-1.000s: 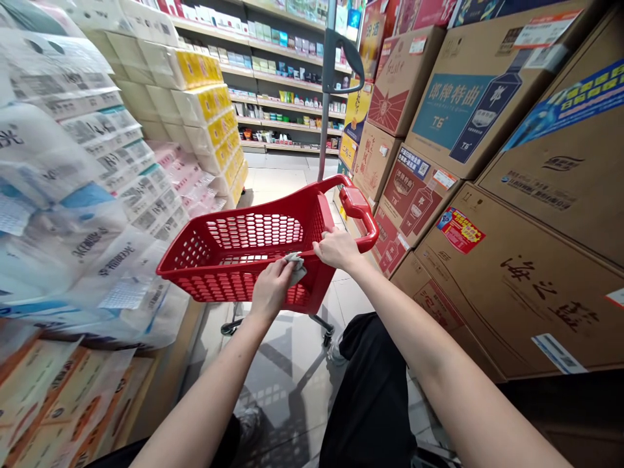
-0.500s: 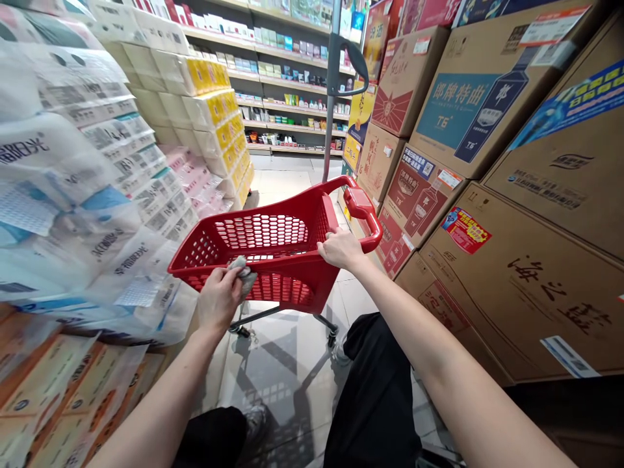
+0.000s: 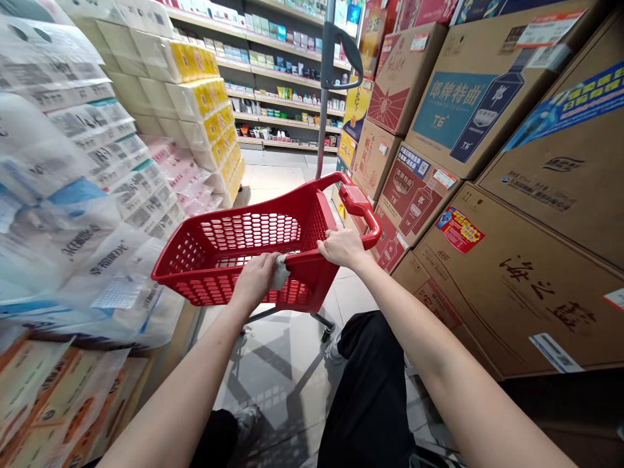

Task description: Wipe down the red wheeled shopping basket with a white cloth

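Observation:
A red plastic shopping cart (image 3: 307, 286) with a honeycomb of holes in its basket stands in front of me, its handle at the right. My left hand (image 3: 256, 278) is closed around a greyish-white cloth (image 3: 281, 273), pressed against the near rim of the basket. Closer to the handle, my right hand (image 3: 340, 247) grips the same rim at the basket's rear corner, fingers curled over it. Most of the cloth is hidden under my left fingers. The basket shows nothing inside it.
Stacked cartons (image 3: 453, 117) rise along the right side. Wrapped tissue packs (image 3: 131, 175) are piled on the left, with orange packs (image 3: 63, 403) below. A grey pole with a handle (image 3: 327, 58) stands behind the cart. Stocked shelves (image 3: 292, 84) line the back.
My left hand has slid the cloth rightward along the near rim, toward my right hand. My right hand keeps its grip on the rim. The view has shifted slightly.

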`<state>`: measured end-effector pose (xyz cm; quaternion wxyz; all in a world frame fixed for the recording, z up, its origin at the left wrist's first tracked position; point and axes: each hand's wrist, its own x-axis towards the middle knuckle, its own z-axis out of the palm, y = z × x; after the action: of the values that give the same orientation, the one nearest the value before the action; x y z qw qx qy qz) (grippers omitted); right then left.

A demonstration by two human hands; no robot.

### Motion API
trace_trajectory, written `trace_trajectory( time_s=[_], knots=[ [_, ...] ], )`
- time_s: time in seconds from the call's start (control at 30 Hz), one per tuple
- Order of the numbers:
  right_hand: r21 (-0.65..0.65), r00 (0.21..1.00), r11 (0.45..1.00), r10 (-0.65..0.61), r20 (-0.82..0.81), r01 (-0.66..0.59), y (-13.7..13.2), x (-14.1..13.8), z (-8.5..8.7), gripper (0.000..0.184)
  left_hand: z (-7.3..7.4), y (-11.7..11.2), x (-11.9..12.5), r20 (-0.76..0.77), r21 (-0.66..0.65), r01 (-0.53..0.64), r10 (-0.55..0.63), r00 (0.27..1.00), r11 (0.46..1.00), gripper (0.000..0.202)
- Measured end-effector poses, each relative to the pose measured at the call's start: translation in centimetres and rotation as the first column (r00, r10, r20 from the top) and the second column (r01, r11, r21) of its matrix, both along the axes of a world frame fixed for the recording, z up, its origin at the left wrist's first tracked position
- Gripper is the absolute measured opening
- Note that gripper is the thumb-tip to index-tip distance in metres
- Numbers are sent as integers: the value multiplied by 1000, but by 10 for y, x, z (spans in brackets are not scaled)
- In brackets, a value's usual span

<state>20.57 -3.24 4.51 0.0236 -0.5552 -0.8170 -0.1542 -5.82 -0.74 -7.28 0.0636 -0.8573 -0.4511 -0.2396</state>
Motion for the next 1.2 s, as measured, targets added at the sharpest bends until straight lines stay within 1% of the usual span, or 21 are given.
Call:
trace_trajectory(
  time_s=[0.13, 0.2, 0.23, 0.3, 0.37, 0.5, 0.57, 0.63, 0.73, 0.83, 0.9, 1.0, 1.07, 1.13, 1.2],
  knots=[
    [-28, 1000, 999, -16, 4, 16, 2, 4, 2, 66, -7, 1, -42, -77, 25, -74, 76, 994, 997, 32],
    [-39, 1000, 999, -22, 6, 23, 3, 4, 3, 65, -8, 0, -54, -110, 34, -115, 119, 987, 993, 31],
    [-44, 1000, 999, -24, 8, 25, 3, 5, 3, 65, -9, -1, -55, -120, 42, -135, 139, 983, 990, 31],
    [-50, 1000, 998, -26, 10, 27, 5, 6, 3, 64, -10, -3, -52, -131, 63, -174, 181, 975, 983, 31],
    [-46, 1000, 999, -20, 0, 20, 7, 8, 2, 63, -10, -6, -42, -121, 88, -211, 221, 968, 974, 32],
    [-5, 999, 999, 42, 1, -42, 16, 15, 0, 60, -8, -12, -17, -103, 98, -237, 247, 964, 967, 32],
    [-12, 997, 997, 71, 31, -70, 22, 17, 1, 57, -6, -14, -8, -121, 98, -264, 275, 954, 960, 31],
    [-68, 994, 994, 90, 60, -86, 27, 15, 1, 55, -6, -17, -1, -146, 105, -294, 307, 940, 950, 31],
    [-199, 994, 977, 90, 68, -75, 34, 4, -1, 53, -6, -22, 5, -169, 108, -301, 316, 934, 948, 31],
    [-307, 1000, 952, -2, 26, 9, 38, -7, -5, 56, -7, -25, 6, -170, 96, -289, 302, 938, 952, 31],
    [-339, 998, 939, -53, 14, 55, 38, -10, -7, 59, -7, -26, 5, -173, 92, -272, 285, 943, 958, 32],
    [-345, 998, 937, -55, 12, 56, 37, -7, -6, 62, -8, -27, -3, -190, 89, -244, 257, 948, 966, 33],
    [-339, 998, 939, -57, 7, 56, 35, -3, -4, 64, -8, -29, -14, -205, 97, -240, 255, 945, 966, 34],
    [-324, 998, 944, -64, 4, 62, 34, 0, -2, 64, -9, -32, -31, -226, 105, -250, 268, 937, 963, 35],
    [-312, 998, 948, -69, 5, 67, 32, 2, -1, 63, -12, -36, -56, -244, 98, -271, 287, 926, 958, 35]
  ],
)
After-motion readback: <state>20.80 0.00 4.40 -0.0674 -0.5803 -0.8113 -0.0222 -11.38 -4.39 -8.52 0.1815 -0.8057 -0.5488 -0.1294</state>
